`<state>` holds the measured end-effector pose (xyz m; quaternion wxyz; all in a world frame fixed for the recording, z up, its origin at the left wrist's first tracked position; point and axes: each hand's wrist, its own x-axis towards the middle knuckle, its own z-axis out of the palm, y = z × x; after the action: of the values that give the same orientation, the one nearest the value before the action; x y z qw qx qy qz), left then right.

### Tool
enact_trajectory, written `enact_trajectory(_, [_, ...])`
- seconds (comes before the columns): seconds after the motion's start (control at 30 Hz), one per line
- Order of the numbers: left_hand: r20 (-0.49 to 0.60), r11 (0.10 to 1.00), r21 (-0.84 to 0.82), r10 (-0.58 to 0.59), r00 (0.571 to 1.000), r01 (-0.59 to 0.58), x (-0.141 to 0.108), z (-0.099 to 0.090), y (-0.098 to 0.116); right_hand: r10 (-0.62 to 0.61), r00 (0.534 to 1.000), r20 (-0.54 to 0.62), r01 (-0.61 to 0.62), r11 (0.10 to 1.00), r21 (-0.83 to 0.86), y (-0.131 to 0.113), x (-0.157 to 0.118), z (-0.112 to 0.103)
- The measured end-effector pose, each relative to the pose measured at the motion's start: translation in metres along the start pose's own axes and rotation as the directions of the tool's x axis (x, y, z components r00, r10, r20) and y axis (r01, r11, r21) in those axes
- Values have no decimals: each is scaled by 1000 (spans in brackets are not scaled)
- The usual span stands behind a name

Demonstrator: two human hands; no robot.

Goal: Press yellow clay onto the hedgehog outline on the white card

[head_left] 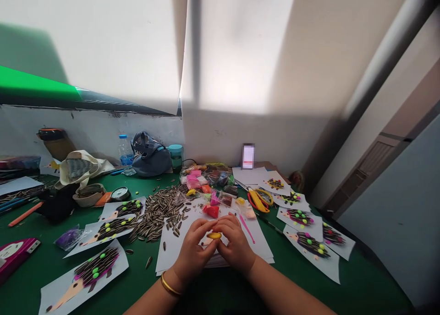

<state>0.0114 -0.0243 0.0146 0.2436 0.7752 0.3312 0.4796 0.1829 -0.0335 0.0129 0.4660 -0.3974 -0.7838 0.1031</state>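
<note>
My left hand (195,245) and my right hand (236,242) meet over a stack of white paper (172,255). Between their fingertips is a small flattened yellow piece of clay (214,236), which both hands hold. A gold bangle circles my left wrist. Just beyond the fingers lies a red clay lump (211,210), and a pink tool (246,228) rests on the paper to the right. A large pile of striped sunflower seeds (161,209) spreads at the left of the paper.
Seed-covered hedgehog pictures lie at left (96,269) and right (309,248). Yellow-handled scissors (258,200) and bagged clay (192,180) sit behind the paper. Farther back stand a phone (248,156), a blue bag (151,159) and a water bottle (126,157).
</note>
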Motion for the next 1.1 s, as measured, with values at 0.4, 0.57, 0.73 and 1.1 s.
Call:
enact_trajectory(0.4, [-7, 1000, -10, 7, 1000, -7, -1, 3, 0, 17, 1000, 5, -17, 1000, -26, -4, 1, 0])
enact_trajectory(0.57, [-38, 999, -31, 17, 999, -18, -2, 3, -4, -4, 1000, 19, 5, 1000, -30, -4, 1, 0])
enact_trajectory(0.73, [-51, 999, -46, 18, 999, -21, -2, 1, -2, -20, 1000, 2, 20, 999, -34, -6, 1, -2])
enact_trajectory(1.1, [-28, 999, -44, 12, 1000, -13, 0, 0, 8, -36, 999, -19, 36, 999, 14, -6, 1, -3])
